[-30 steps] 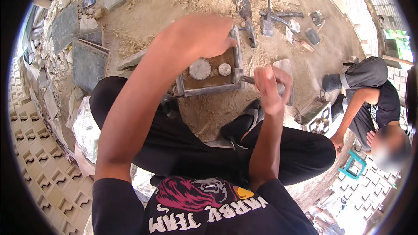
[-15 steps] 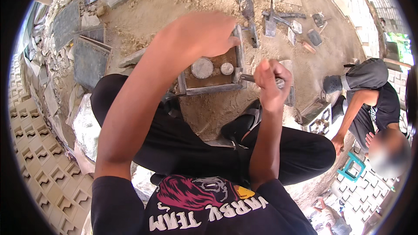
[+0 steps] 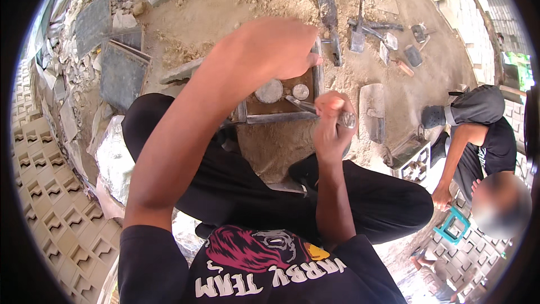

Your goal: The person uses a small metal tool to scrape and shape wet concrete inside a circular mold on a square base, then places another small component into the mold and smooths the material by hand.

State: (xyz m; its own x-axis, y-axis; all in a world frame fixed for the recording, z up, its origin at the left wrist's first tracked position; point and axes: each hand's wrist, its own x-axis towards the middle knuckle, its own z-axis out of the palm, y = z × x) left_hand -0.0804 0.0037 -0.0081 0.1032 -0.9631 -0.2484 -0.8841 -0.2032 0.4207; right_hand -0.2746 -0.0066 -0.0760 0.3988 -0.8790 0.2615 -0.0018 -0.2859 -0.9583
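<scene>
A rectangular dark frame [image 3: 281, 117] lies on the sandy ground before me, brown sand inside it. Two round grey discs, a larger one [image 3: 269, 91] and a smaller one [image 3: 300, 91], sit within. My left hand [image 3: 284, 48] is over the frame's far part, fingers curled and partly blurred; whatever they hold is hidden beneath. In my right hand [image 3: 333, 121], closed round its handle, is a slim metal hand tool [image 3: 301, 104], perhaps a small trowel. Its narrow tip points left, close to the smaller disc, over the frame's near right corner.
Beyond the frame lie a long flat-bladed tool [image 3: 328, 17], a hammer [image 3: 376, 25] and a trowel [image 3: 358, 36]. A flat board [image 3: 371, 107] rests at right. Dark slabs [image 3: 121, 73] and rubble are at left. Another person [image 3: 478, 135] crouches at right beside a teal stool [image 3: 453, 226].
My right hand has moved left, bringing the tool's tip over the frame's inside, near the smaller disc. My left hand remains over the frame's far part. The whole view has shifted slightly.
</scene>
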